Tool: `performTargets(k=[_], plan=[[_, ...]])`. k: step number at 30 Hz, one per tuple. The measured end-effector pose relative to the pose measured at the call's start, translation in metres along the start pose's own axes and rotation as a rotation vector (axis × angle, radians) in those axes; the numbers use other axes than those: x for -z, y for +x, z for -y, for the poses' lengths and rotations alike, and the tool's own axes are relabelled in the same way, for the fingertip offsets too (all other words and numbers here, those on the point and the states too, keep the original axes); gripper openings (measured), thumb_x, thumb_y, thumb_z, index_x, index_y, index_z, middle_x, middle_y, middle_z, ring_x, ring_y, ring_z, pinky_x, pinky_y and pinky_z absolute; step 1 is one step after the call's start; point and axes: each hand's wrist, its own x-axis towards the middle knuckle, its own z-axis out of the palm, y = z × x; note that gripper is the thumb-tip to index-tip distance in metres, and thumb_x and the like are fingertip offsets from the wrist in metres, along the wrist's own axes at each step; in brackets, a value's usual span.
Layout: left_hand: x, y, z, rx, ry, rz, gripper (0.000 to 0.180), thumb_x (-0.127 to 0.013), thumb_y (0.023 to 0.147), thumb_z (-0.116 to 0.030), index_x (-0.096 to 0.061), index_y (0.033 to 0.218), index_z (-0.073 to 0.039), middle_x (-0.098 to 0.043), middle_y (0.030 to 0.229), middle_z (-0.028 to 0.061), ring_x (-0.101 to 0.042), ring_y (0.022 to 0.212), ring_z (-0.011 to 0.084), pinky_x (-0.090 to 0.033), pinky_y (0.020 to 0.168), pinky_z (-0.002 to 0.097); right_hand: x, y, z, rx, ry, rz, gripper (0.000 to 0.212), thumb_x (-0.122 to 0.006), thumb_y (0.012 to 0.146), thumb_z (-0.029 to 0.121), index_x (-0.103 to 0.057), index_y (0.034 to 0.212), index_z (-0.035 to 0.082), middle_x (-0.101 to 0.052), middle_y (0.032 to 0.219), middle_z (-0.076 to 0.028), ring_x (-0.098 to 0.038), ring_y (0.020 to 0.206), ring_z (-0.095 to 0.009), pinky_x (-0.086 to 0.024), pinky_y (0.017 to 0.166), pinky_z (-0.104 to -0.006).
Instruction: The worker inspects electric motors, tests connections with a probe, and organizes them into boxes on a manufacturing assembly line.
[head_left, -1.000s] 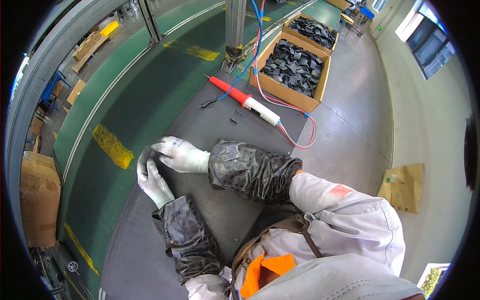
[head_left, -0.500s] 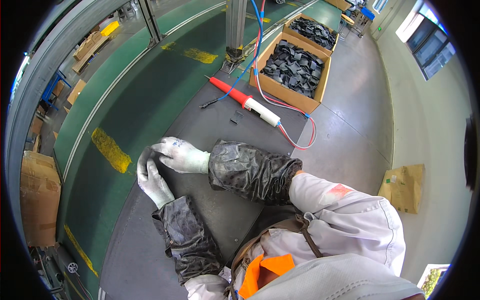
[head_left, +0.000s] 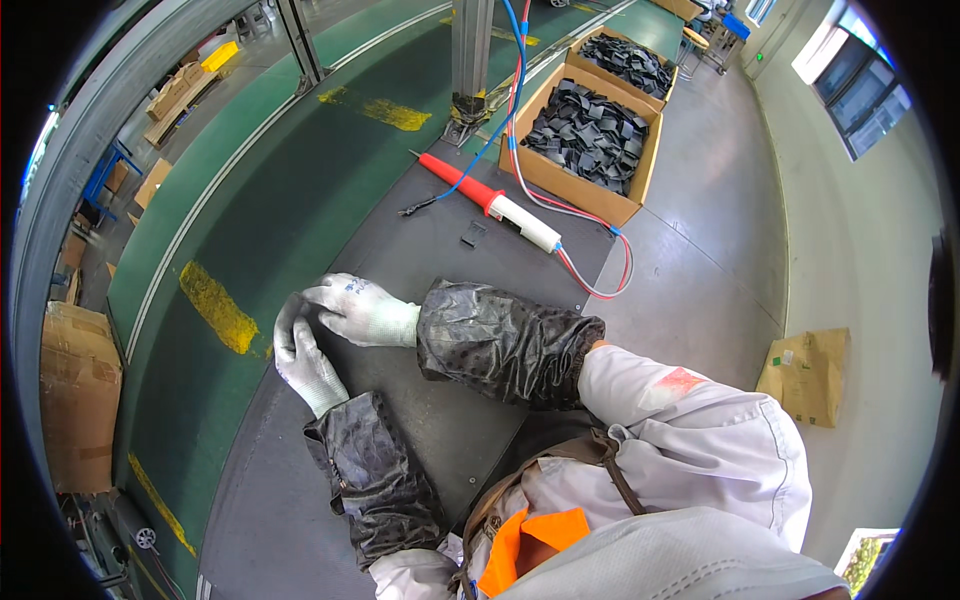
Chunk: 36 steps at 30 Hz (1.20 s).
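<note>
Both gloved hands look to be at rest where the worktop (head_left: pixel 265 490) meets the belt (head_left: pixel 290 215), so doing this well is, in my judgement, mostly a matter of safe posture: fingers and loose sleeves should be held clear of the belt's edge, with the forearms supported on the worktop side. The left hand (head_left: pixel 305 360), the nearer to the belt, would be safer drawn in a little. Any reach for the probe (head_left: pixel 495 206) would best be made to its white part, away from the thin tip and without dragging the cables (head_left: pixel 596 291). The fingers of the left hand are curled up toward those of the right hand (head_left: pixel 358 310), and the two sets meet or nearly meet at the tips; whether anything is pinched between them I cannot tell, as the bent fingers hide the gap. The nearest loose thing is a small dark piece (head_left: pixel 474 234), lying on the worktop beyond the right hand and to its right, well apart from the fingers. The probe lies just past it, slanting, its red end toward the belt, also untouched; the boxes (head_left: pixel 590 140) of black pieces stand farther off.
</note>
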Motion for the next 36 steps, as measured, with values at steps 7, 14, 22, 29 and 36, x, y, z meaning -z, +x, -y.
performTargets(k=[7, 14, 22, 29, 36], plan=[[-0.0012, -0.0009, -0.0009, -0.032, 0.036, 0.011, 0.03, -0.052, 0.102, -0.005, -0.062, 0.128, 0.005, -0.068, 0.122, 0.0124, -0.064, 0.11, 0.0185, -0.049, 0.102, 0.0323, 0.0028, 0.0001, 0.0006, -0.024, -0.009, 0.029, 0.037, -0.059, 0.09, 0.013, -0.061, 0.125, 0.001, -0.062, 0.111, -0.02, -0.06, 0.108, -0.039, -0.05, 0.095, -0.0471], [-0.0023, -0.0002, -0.001, -0.012, 0.018, 0.002, 0.03, -0.05, 0.102, -0.003, -0.062, 0.128, 0.006, -0.068, 0.122, 0.0123, -0.064, 0.11, 0.0182, -0.049, 0.102, 0.0324, 0.0026, 0.0011, -0.0008, -0.028, -0.001, 0.025, 0.037, -0.059, 0.09, 0.013, -0.061, 0.125, 0.001, -0.062, 0.111, -0.02, -0.06, 0.108, -0.04, -0.051, 0.095, -0.0472], [-0.0035, 0.0011, -0.0012, -0.016, 0.042, -0.001, 0.029, -0.052, 0.103, -0.005, -0.062, 0.128, 0.005, -0.068, 0.122, 0.012, -0.064, 0.11, 0.0178, -0.049, 0.102, 0.0322, 0.0039, 0.0021, -0.0008, -0.032, -0.001, 0.031, 0.036, -0.058, 0.09, 0.013, -0.061, 0.124, 0.002, -0.062, 0.11, -0.02, -0.061, 0.107, -0.039, -0.051, 0.094, -0.0472], [-0.0042, 0.001, 0.0003, -0.024, 0.043, 0.008, 0.029, -0.053, 0.103, -0.006, -0.062, 0.128, 0.005, -0.068, 0.122, 0.0118, -0.064, 0.11, 0.0177, -0.049, 0.103, 0.0322, 0.0048, 0.0019, -0.0032, -0.023, 0.0, 0.029, 0.036, -0.059, 0.09, 0.013, -0.061, 0.124, 0.002, -0.062, 0.11, -0.02, -0.061, 0.107, -0.04, -0.05, 0.095, -0.0473], [-0.0071, -0.0001, -0.0029, -0.018, 0.036, 0.004, 0.029, -0.051, 0.103, -0.005, -0.062, 0.128, 0.005, -0.067, 0.123, 0.012, -0.063, 0.112, 0.018, -0.048, 0.103, 0.0324, 0.0041, 0.0013, -0.0049, -0.014, 0.004, 0.005, 0.036, -0.059, 0.09, 0.013, -0.061, 0.125, 0.002, -0.062, 0.11, -0.019, -0.061, 0.108, -0.039, -0.051, 0.095, -0.0471]])
